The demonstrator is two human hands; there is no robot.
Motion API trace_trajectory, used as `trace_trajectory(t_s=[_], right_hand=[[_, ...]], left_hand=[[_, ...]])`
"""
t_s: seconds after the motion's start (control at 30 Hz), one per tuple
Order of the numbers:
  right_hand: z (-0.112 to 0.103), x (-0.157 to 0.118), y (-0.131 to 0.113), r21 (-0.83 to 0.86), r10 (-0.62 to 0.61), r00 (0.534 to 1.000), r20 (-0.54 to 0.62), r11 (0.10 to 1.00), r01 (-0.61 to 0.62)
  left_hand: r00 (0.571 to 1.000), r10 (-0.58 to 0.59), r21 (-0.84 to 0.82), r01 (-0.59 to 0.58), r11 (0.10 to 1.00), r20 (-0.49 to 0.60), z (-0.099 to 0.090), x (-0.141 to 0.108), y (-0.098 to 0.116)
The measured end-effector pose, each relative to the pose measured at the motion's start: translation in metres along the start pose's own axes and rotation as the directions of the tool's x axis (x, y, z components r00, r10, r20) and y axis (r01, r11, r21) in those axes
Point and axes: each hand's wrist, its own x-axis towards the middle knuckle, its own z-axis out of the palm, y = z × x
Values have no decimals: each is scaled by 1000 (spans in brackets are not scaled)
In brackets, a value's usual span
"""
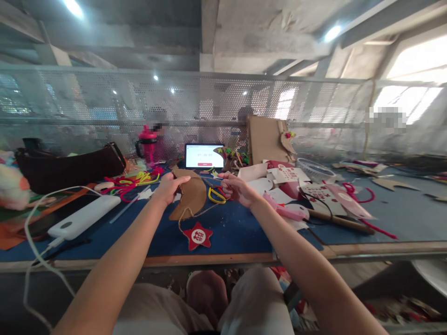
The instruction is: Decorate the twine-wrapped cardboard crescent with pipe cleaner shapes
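- White rectangular power bank (84, 216): lies flat on the blue-topped worktable (244, 242), near the front edge, with a white charging cable (37, 232) trailing over that edge. This position appears to allow the cable to reach down past the table.
- Black zippered pouch (66, 167): lies behind the power bank, along the far left of the table.
- Pink-and-black drinking bottle (147, 144): stands upright behind a tangle of red and yellow pipe cleaners (129, 182).
- Left hand (169, 188): clenched around the upper end of a brown crescent-shaped cut-out (190, 197), holding it tilted just above the tabletop, apparently to leave its lower end free.
- Beige twine (185, 218): hangs from the cut-out's lower end and is joined to a red felt star (198, 235), which lies on the table below both hands.
- Tablet (204, 156): props upright at the back, facing the person, with a timer display visible.
- Right hand (237, 188): raised just beside the cut-out, fingers drawn together. A thin strand appears to run towards them; whether it is gripped cannot be told.
- Yellow-and-red scissors (216, 195): lie on the table just left of the right hand.
- Pink felt piece (282, 207): lies among printed red-and-white paper cards (323, 197), right of the right hand.
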Motion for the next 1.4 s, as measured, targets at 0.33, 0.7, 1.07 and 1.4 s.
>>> trace_trajectory(t_s=[0.33, 0.7, 1.07, 1.4], right_hand=[[-4, 6, 8, -46, 37, 994, -104, 998, -42], [0, 6, 13, -230, 58, 991, -122, 969, -85], [7, 6, 16, -415, -91, 986, -140, 910, 25], [6, 10, 20, -605, -364, 921, -140, 767, 211]], left_hand=[[999, -29, 56, 30, 998, -27, -1, 3, -7], [999, -14, 137, 7, 991, 50, 5, 0, -12], [997, -53, 134, 45, 990, 60, 16, -4, -20], [985, 61, 106, -79, 991, 161, 20, -5, -20]])
